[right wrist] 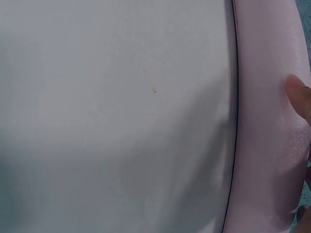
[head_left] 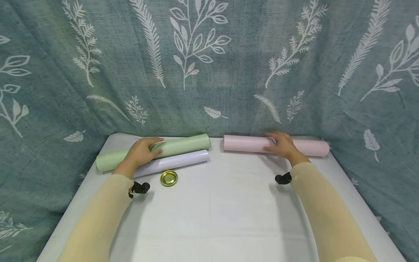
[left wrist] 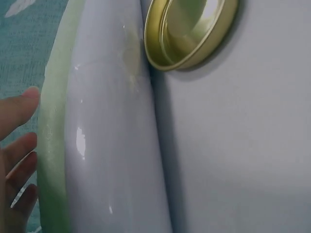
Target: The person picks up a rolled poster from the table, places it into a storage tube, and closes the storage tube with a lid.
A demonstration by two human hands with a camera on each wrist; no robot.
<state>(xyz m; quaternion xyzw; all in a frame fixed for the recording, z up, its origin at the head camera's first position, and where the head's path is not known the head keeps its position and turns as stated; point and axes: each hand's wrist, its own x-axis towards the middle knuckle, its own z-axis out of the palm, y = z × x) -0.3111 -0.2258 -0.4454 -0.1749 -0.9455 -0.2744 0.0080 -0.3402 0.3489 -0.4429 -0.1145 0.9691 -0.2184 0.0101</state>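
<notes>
A light green roll (head_left: 186, 144) of sheet material lies along the back left of the table. My left hand (head_left: 142, 151) holds it from above near its middle, the fingers reaching over its far side. Right in front of it lies a glossy pale lilac roll (head_left: 176, 162), partly behind the left hand and wrist. A shallow round gold tin dish or lid (head_left: 169, 178) sits beside the lilac roll. At the back right is a pink roll (head_left: 242, 143). My right hand (head_left: 282, 145) grips it, the thumb (right wrist: 297, 92) on the near side and the fingertips partly hidden beyond it.
A white cloth covers the table (head_left: 209, 218). A blue-green curtain (head_left: 209, 105) with white leaf prints hangs behind the rolls and along both sides. A gap separates the green roll's right end from the pink roll's left end.
</notes>
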